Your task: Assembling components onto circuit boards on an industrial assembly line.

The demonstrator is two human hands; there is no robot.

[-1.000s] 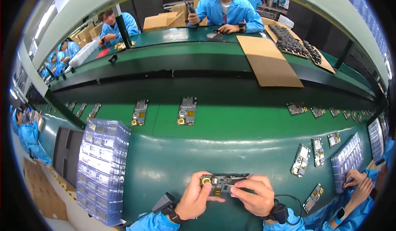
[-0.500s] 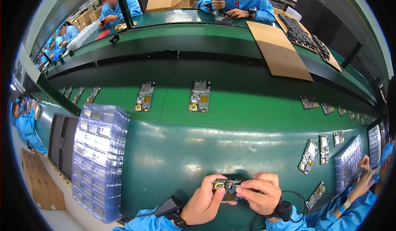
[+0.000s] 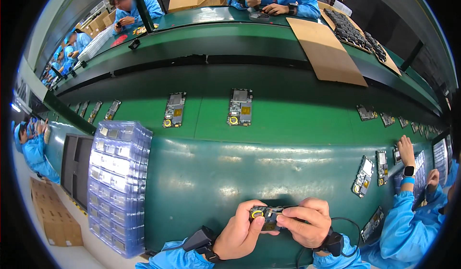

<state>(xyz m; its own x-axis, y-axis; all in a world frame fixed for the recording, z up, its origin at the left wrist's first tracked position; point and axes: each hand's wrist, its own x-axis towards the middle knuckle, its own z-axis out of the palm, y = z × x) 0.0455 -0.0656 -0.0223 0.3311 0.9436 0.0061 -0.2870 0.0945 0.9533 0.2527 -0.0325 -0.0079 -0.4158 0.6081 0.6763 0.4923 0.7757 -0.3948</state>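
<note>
Beyond the green worktable (image 3: 192,187) runs a green belt (image 3: 211,117) carrying several loose boards (image 3: 240,107). Close to me, a circuit board (image 3: 270,225) with a yellow ring (image 3: 257,213) sits between my two hands. My left hand (image 3: 240,233) pinches its left end, thumb in front. My right hand (image 3: 309,223) curls against its right part; I cannot tell exactly what it pinches. Clear trays (image 3: 117,187) stand stacked to my left.

Dark green bench (image 3: 192,182), stacked clear trays (image 3: 115,187) at left, circuit boards (image 3: 363,176) at right, brighter green strip (image 3: 209,117) behind, bearing spaced boards (image 3: 240,106)
</note>
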